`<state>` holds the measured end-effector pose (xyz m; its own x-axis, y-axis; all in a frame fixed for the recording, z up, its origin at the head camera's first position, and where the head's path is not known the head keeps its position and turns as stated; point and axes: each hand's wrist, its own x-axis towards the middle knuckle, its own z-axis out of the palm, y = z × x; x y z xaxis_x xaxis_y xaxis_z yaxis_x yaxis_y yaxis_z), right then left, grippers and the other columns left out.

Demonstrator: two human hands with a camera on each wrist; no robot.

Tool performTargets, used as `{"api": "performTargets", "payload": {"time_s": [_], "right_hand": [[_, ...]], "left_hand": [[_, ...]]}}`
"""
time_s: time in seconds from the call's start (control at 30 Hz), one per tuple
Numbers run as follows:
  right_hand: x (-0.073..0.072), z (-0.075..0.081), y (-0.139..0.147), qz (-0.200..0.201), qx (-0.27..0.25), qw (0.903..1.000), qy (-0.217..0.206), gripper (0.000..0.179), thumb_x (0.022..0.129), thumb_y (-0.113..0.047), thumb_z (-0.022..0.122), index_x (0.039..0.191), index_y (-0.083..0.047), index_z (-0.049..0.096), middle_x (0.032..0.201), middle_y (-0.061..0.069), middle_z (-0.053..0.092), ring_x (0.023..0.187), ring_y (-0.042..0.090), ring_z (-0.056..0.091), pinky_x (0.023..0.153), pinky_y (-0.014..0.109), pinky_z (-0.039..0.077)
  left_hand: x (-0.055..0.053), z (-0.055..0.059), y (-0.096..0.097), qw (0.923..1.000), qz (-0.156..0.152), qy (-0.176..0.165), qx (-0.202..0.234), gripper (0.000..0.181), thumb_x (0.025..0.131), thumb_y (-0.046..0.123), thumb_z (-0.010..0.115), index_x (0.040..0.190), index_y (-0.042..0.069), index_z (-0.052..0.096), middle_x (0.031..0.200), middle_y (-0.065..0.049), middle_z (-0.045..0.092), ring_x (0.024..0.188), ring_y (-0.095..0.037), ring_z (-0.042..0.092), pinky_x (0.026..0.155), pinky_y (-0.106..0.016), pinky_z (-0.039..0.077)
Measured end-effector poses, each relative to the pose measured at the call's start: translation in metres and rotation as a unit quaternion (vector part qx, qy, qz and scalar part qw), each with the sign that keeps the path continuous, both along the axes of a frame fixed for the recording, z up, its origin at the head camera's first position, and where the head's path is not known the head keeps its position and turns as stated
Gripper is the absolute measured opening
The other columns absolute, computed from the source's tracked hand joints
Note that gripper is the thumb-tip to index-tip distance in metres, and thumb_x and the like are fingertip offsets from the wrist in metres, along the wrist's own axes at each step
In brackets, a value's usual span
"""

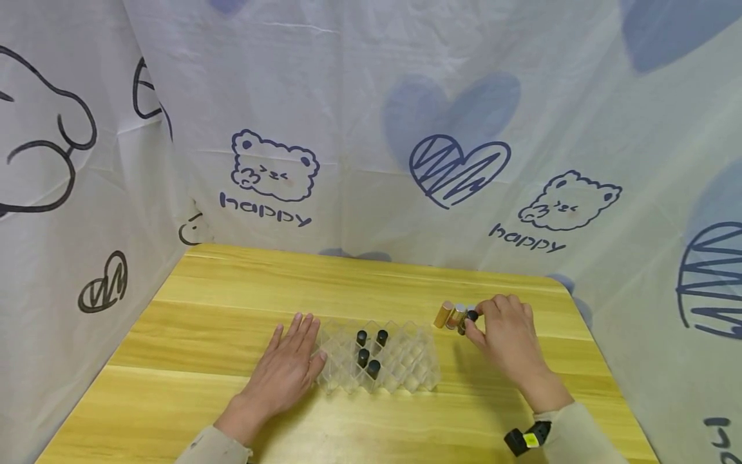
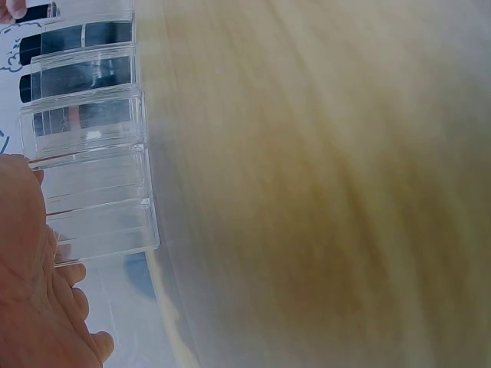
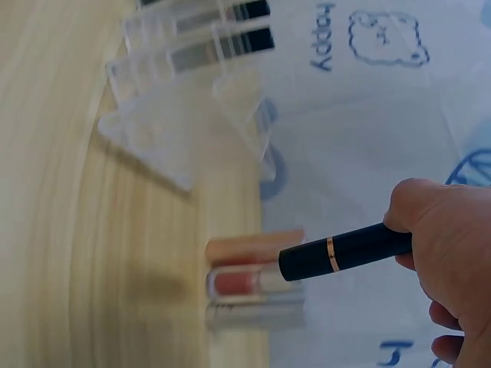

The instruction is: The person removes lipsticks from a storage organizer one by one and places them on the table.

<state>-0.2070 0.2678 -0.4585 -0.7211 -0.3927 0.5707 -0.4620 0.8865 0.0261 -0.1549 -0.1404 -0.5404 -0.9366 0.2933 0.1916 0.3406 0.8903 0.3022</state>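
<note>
A black lipstick tube with a thin gold ring (image 3: 345,251) is pinched by its end between the thumb and fingers of my right hand (image 1: 510,335). Just past it stand a gold tube (image 1: 443,314), a tube with a reddish window (image 3: 236,283) and a silvery one (image 3: 257,315). My left hand (image 1: 285,368) lies with straight fingers along the left end of a clear organizer with diamond-shaped slots (image 1: 413,362), thumb at its edge. Several black-capped tubes (image 1: 373,368) stand upright in slots left of its middle.
A yellow wood-grain table (image 1: 232,290) carries everything. Behind it and at both sides hangs a pale cloth (image 1: 348,212) printed with bears and hearts. The right wrist wears a black strap device (image 1: 527,438).
</note>
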Motion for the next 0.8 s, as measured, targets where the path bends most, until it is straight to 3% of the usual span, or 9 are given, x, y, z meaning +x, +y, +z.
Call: {"api": "performTargets", "payload": {"time_s": [0.43,0.8], "right_hand": [[-0.014,-0.023,0.034,-0.065,-0.005,0.9952,-0.073,0.023,0.092,-0.021,0.079,0.098,0.001,0.071,0.091,0.014,0.065,0.087,0.037,0.054,0.073,0.047,0.038],[-0.028,-0.039,0.047,-0.098,-0.020,0.9892,-0.107,0.023,0.098,-0.021,0.073,0.102,0.002,0.073,0.096,0.018,0.066,0.089,0.040,0.054,0.074,0.049,0.038]], "left_hand": [[0.000,0.000,0.000,1.0000,-0.001,0.003,-0.004,0.068,0.114,0.044,0.039,0.164,-0.001,0.030,0.172,-0.019,0.028,0.163,-0.034,0.018,0.131,-0.061,0.016],[0.001,0.000,0.001,0.9999,0.000,0.008,-0.009,0.067,0.114,0.043,0.039,0.164,-0.001,0.030,0.172,-0.019,0.028,0.162,-0.035,0.019,0.131,-0.061,0.016]]}}
